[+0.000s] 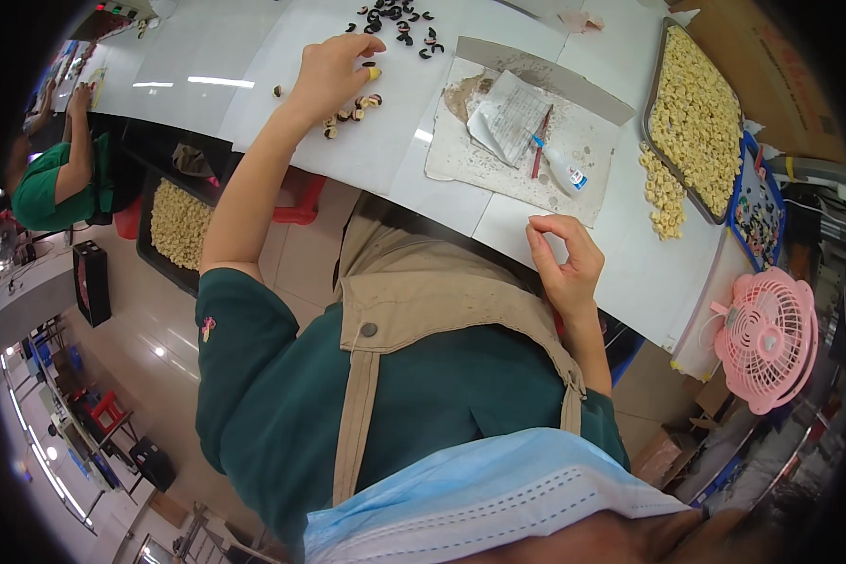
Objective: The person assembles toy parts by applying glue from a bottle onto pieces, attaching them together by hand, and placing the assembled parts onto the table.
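- Currently L hand (334,75) is poising over the table (630,282), fingers bending in toward the thumb, w/ yellow showing at the thumb tip; a dark pc (368,64) is showing right by the fingertips, can't tell if it's being gripped.
- R hand (566,263) is curling nr the table's front edge, thumb & index almost closing a ring; can't tell if anything small is sitting btwn them.
- Cream-and-dark pcs (357,115) are lying just below L hand, 1 more lying apart to the left.
- Black pcs (405,39) are scattering beyond L hand, toward the far side.
- Board (451,160) is lying btwn the hands, farther in, bearing papers (508,122), a red stick (541,146) & a bottle (566,171).
- Tray (647,117) to the right is holding many cream pcs (691,113), w/ some spilling beside it onto the table.
- Blue tray (748,143) is sitting just right of that, pink fan (769,340) standing nearer.
- Far left, a co-worker (52,188) in green is sitting.
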Tool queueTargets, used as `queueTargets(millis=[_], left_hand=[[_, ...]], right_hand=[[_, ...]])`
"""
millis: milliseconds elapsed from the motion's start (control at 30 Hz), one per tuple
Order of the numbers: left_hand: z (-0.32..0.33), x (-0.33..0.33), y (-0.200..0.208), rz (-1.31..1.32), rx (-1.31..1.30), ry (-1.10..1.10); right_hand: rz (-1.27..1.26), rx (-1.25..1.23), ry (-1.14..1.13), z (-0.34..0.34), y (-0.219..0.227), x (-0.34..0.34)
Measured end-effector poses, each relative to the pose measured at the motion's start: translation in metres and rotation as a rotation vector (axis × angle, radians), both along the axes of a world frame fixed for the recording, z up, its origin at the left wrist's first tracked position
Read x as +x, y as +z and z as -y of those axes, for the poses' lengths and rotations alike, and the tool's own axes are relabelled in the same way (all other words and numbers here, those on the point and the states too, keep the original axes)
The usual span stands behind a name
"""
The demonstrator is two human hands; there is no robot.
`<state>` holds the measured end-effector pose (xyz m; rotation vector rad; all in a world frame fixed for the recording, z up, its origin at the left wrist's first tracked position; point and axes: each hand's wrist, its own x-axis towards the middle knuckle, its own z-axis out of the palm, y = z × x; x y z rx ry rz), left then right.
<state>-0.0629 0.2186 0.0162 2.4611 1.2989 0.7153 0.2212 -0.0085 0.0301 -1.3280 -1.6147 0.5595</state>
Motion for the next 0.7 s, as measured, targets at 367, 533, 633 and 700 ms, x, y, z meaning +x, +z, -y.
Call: queueTargets(millis=[367,533,633,700], left_hand=[[0.008,-0.022,-0.003,-0.009,0.188,-0.039],[-0.013,-0.013,-0.012,-0.091,0.156,-0.085],[-0.019,-0.004,-0.009,-0.168,0.150,-0.092],[-0.020,-0.002,-0.011,-0.172,0.160,-0.103]], right_hand=[[0.041,-0.071,0.009,-0.005,-0.002,-0.013],[0.039,-0.064,0.027,-0.007,0.000,-0.018],[0.036,-0.072,0.018,-0.006,0.001,-0.017],[0.033,-0.079,0.009,-0.005,0.001,-0.015]])
